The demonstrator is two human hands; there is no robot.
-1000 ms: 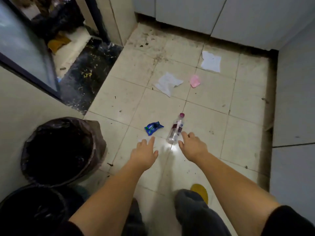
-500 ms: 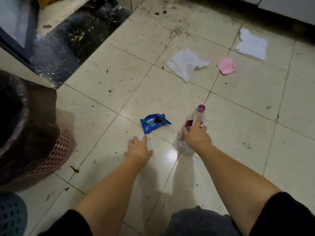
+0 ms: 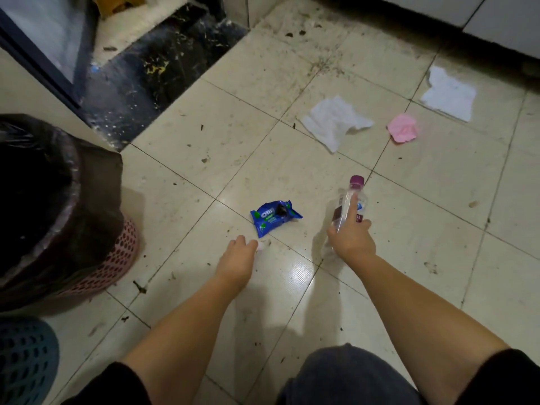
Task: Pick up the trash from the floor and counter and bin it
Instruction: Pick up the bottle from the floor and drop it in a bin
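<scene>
- Since the earlier frame, my right hand (image 3: 352, 239) is tilting the plastic bottle (image 3: 349, 204) up off the floor (image 3: 423, 229), fingers wrapped around its lower body, purple cap pointing away.
- My left hand (image 3: 236, 258) is curling its fingers over a small white scrap (image 3: 261, 247) on the tile.
- I'm seeing the blue cookie wrapper (image 3: 274, 216) lying between both hands, slightly ahead.
- Two white tissues (image 3: 336, 121) and a pink wad (image 3: 403, 131) are lying farther off.
- At my left, the lined bin (image 3: 96, 206) is standing.

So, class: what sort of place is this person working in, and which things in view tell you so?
Probably a home kitchen or utility corner: a grubby tiled floor, white cabinet fronts along the far wall, and a bag-lined pink bin standing by the doorway.
</scene>
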